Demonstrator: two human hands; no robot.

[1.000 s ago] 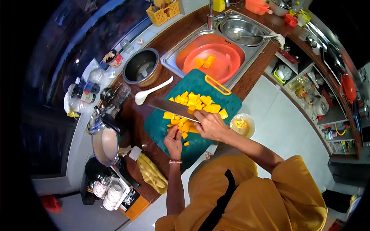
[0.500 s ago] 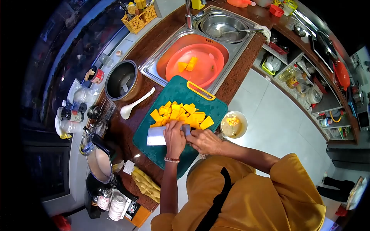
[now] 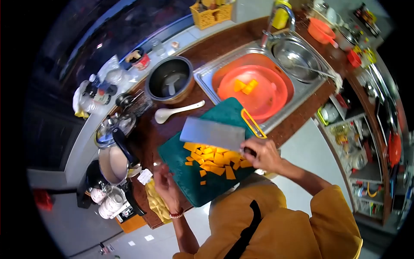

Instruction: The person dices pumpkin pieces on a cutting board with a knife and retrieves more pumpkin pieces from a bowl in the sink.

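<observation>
My right hand (image 3: 265, 156) is closed around the dark handle of a cleaver (image 3: 211, 133). The cleaver's wide blade is raised over the far side of a pile of cut orange pumpkin pieces (image 3: 219, 159), slightly blurred. Those pieces lie on a green cutting board (image 3: 202, 192), a few of them apart at the near left. My left hand (image 3: 167, 185), smeared by motion, is off the board's left edge with its fingers loosely apart and holds nothing. Beyond the board, larger pumpkin chunks (image 3: 246, 86) rest in a red basin (image 3: 267, 101) in the sink.
A white spoon (image 3: 177, 111) and a dark inner pot (image 3: 170, 80) stand left of the sink (image 3: 207, 82). A metal bowl (image 3: 297, 56) sits in the second basin. At the left are a lidded pan (image 3: 114, 164) and a yellow cloth (image 3: 157, 205). Shelves line the right.
My right hand has lifted the cleaver off the board and moved right. My left hand has let go of the blade and moved left. The pumpkin pieces are more spread out, and the view has shifted.
</observation>
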